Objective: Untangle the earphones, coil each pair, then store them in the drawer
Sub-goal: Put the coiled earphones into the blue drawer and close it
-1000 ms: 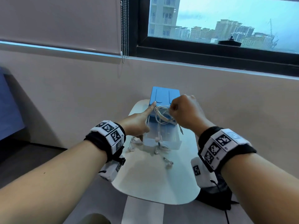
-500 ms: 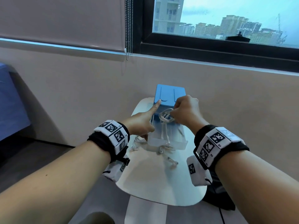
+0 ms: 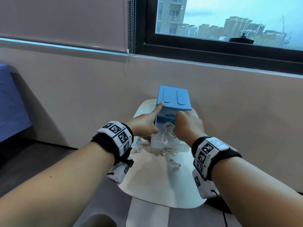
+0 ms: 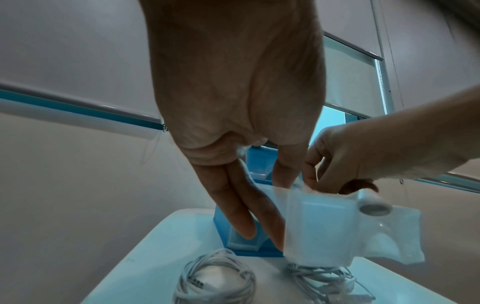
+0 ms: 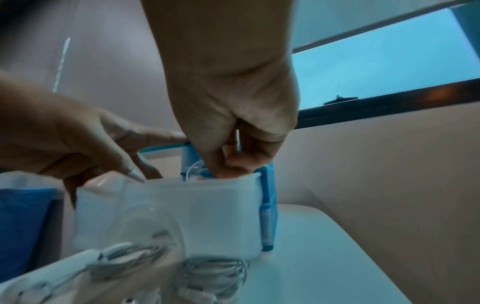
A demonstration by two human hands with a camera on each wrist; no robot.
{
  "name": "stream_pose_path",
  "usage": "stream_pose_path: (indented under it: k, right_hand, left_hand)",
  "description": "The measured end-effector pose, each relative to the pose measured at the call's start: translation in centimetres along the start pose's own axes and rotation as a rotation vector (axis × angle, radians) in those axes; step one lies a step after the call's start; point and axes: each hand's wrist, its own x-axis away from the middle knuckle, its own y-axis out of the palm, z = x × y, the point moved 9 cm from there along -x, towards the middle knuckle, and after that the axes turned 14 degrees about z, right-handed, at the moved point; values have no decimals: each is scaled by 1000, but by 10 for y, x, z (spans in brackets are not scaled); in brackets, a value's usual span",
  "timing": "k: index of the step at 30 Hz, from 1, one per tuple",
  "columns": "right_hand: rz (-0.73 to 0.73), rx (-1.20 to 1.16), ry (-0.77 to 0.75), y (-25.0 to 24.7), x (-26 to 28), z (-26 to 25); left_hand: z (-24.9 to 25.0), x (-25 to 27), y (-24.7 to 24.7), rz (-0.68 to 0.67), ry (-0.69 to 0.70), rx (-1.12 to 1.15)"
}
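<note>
**Two hands at the open drawer**

Two hands work at a small blue box (image 3: 173, 99) standing at the far end of a white desk (image 3: 157, 181). Its clear drawer (image 3: 165, 143) is pulled out toward the person.

The left hand (image 3: 144, 126) is relaxed and grips nothing: its index finger is stretched forward with the tip touching the front left corner of the box top, and in the left wrist view the other fingers (image 4: 239, 207) point down along the left side of the drawer and box.

The right hand (image 3: 188, 126) is curled over the drawer with a coil of white earphones (image 3: 168, 130) pinched in its fingertips. The right wrist view shows the fingertips (image 5: 231, 166) and the cable loops just inside the drawer's rim, close to the box front. Whether the coil already rests on the drawer floor cannot be told.

More earphones lie on the desk. One coiled pair (image 3: 141, 143) sits just left of the drawer, partly hidden by the left wrist. Another pair (image 3: 170, 154) lies loose in front of the drawer, with its buds trailing toward the person.
</note>
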Motion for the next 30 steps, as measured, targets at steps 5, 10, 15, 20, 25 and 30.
stream_pose_path:
  k: [5,10,15,20,25,30]
  right_hand:
    - [4,33,-35,-5,1,-1]
    - [-36,-300,-176,-21,11,8]
    - [-178,-200,-358,-11,33,12]
    - [124,-81,-285,-21,15,19]
    - [253,-83,-188,-16,0,20]
    - [118,-213,-381,7,12,-12]
  left_hand:
    - [1,-2,-2,9,-3,9]
    - [7,-8,-13,132,32,-74]
    - [19,-24,-19,273,95,-122]
    - [24,-30,-20,361,118,-55]
    - [25,-29,-22,367,132,-42]
    - [24,-29,-23,373,139,-37]
